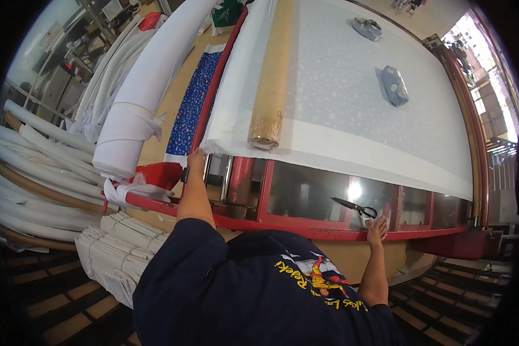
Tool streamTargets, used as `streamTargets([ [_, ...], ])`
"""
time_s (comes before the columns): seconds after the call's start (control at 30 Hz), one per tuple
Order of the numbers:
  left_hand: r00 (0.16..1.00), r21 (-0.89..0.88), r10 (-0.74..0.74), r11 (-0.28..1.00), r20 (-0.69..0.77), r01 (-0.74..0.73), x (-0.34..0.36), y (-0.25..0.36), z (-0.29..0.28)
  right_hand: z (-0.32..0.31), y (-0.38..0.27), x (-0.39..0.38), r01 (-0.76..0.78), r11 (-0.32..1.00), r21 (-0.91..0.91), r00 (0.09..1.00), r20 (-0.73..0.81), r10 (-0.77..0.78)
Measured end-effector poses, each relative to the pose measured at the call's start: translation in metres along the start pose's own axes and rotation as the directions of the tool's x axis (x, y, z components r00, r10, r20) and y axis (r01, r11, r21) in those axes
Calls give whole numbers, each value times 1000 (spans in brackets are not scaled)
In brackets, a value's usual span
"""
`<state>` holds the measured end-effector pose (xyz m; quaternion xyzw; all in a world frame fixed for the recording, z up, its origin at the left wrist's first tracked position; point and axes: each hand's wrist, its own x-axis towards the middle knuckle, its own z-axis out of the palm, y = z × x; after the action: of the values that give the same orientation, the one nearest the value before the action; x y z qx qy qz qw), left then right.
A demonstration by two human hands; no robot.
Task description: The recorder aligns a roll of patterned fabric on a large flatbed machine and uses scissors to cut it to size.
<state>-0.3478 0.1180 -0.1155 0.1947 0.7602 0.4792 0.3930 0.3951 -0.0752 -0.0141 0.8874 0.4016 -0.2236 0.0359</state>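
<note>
A white fabric sheet [352, 98] lies spread over a long glass-topped table with a red frame [328, 233]. My left hand [195, 158] is stretched out to the sheet's near left corner and pinches its edge. My right hand [377, 229] rests flat on the glass near the front rail, fingers apart. Black-handled scissors [356, 207] lie just beyond its fingertips. A brown cardboard tube [270, 86] lies lengthwise on the left part of the sheet. My dark blue shirt fills the lower middle of the view.
Two grey wrapped weights [394, 85] [367, 28] sit on the sheet further away. A thick white fabric roll [138, 98] and a blue patterned cloth [194, 95] lie left of the table. Several white rolls [34, 173] and folded white stacks [118, 254] crowd the lower left.
</note>
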Motion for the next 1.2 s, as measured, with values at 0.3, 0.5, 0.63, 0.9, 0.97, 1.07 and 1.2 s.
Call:
streamTargets([
  [0.3, 992, -566, -92, 824, -85, 28, -4, 20, 8, 2, 8, -3, -10, 1000, 7, 1000, -19, 10],
  [0.5, 979, -528, -151, 847, -140, 55, 0, 12, 17, 1, 12, -8, -49, 999, -10, 999, -10, 49],
  [0.63, 971, -544, -91, 838, -220, -45, 20, -1, -2, 0, -2, -1, -7, 1000, -17, 1000, 16, 8],
  [0.9, 952, -581, -179, 814, -250, 0, -5, 35, 8, 6, 14, 2, -18, 1000, 2, 1000, -21, 18],
  [0.97, 953, -670, -210, 743, -220, 9, -6, 35, -2, 7, 16, 4, 1, 1000, 2, 999, -41, -1],
  [1.07, 943, -675, -222, 738, -248, -3, -9, 36, -2, 8, 18, 7, -2, 1000, -4, 1000, -32, 2],
  [1.2, 944, -650, -186, 759, -272, -37, -10, 42, -2, 10, 21, 8, 12, 1000, -28, 999, -40, -13],
])
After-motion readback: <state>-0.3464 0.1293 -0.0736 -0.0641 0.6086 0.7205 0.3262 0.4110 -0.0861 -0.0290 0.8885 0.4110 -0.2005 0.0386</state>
